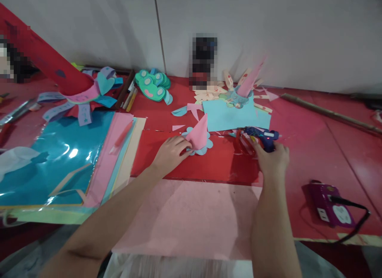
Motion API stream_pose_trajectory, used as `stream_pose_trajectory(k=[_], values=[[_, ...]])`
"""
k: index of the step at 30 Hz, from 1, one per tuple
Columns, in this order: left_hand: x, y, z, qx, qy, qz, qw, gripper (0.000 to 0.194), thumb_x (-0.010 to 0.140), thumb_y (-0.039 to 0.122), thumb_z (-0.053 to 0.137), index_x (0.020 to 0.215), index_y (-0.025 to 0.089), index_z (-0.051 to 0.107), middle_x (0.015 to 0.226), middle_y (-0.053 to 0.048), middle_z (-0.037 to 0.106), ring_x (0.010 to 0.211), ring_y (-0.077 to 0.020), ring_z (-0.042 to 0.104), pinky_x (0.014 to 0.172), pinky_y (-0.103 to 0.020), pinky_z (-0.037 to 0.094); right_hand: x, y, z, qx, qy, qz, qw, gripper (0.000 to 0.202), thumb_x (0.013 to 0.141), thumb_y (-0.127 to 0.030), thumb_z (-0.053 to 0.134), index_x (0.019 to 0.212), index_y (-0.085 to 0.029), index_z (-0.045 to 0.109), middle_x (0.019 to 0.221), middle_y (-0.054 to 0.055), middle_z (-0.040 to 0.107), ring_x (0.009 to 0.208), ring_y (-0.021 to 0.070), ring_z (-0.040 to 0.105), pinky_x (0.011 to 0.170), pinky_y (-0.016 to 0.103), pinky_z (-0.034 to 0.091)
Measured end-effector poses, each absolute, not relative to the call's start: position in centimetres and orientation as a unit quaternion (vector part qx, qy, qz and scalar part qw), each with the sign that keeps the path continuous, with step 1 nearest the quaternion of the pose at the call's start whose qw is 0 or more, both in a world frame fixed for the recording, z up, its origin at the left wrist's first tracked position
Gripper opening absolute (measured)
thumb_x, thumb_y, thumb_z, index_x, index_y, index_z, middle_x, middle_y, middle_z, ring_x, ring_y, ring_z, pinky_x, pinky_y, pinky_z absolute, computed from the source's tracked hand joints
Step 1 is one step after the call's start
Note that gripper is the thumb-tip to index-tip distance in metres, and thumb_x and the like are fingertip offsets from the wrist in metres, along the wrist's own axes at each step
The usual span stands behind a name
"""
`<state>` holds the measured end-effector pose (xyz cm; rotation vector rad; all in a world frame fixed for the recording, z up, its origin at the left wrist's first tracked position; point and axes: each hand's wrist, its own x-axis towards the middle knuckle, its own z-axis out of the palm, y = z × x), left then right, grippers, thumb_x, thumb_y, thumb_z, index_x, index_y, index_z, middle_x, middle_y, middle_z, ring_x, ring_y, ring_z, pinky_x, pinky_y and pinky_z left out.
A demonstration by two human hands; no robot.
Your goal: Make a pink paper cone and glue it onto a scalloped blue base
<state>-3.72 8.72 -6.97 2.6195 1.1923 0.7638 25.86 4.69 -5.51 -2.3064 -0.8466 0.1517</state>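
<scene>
A pink paper cone [199, 135] stands upright on a scalloped light-blue paper base [209, 144]. My left hand [171, 153] is closed at the cone's lower left side, its fingertips pinching near the base. To the right, my right hand [273, 158] is wrapped round the handle of a dark blue glue gun [261, 133], whose nozzle points left and which shows a small red light. Close to my right thumb is a reddish object [245, 143], partly hidden. Beneath both hands lies a glossy red sheet [221, 162].
Light-blue paper [235, 118] and a decorated pink cone [250, 85] lie behind. Green frog-like cutouts [152, 86] sit near the wall. Stacked coloured sheets [104, 150] and a red paper tube [44, 51] are left. A purple box with a cord [331, 204] and a stick [331, 112] are right.
</scene>
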Motion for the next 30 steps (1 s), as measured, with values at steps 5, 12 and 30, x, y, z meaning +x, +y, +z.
stream_pose_trajectory(k=[5,12,30], values=[[-3.7,8.7,-6.9,0.868,0.412,0.259,0.098,0.015,0.09,0.033,0.056,0.081,0.021,0.059,0.084,-0.002,0.065,0.084,-0.0183,0.063,0.076,-0.032,0.049,25.9,4.8,-6.3,-0.894,-0.294,0.096,0.324,0.047,0.058,-0.047,0.07,0.09,-0.017,0.054,0.089,0.01,0.055,0.09,0.0307,0.054,0.084,0.049,0.044],[-3.6,8.6,-6.1,0.81,0.468,0.325,0.138,0.005,0.086,0.021,0.058,0.085,0.02,0.053,0.088,-0.003,0.063,0.086,-0.0185,0.061,0.079,-0.033,0.051,25.2,4.2,-6.3,-0.857,-0.362,-0.053,0.363,0.039,0.068,-0.047,0.066,0.091,-0.017,0.054,0.099,0.015,0.057,0.104,0.0347,0.051,0.093,0.055,0.039],[-2.9,8.7,-6.9,0.85,0.495,0.125,0.135,0.056,0.091,0.037,0.046,0.141,0.014,0.036,0.151,-0.014,0.037,0.141,-0.0244,0.032,0.118,-0.046,0.023,15.8,4.2,-7.7,-0.614,-0.659,0.139,0.411,0.02,0.092,-0.026,0.045,0.099,-0.023,0.064,0.101,0.008,0.07,0.096,0.0232,0.062,0.087,0.042,0.049]])
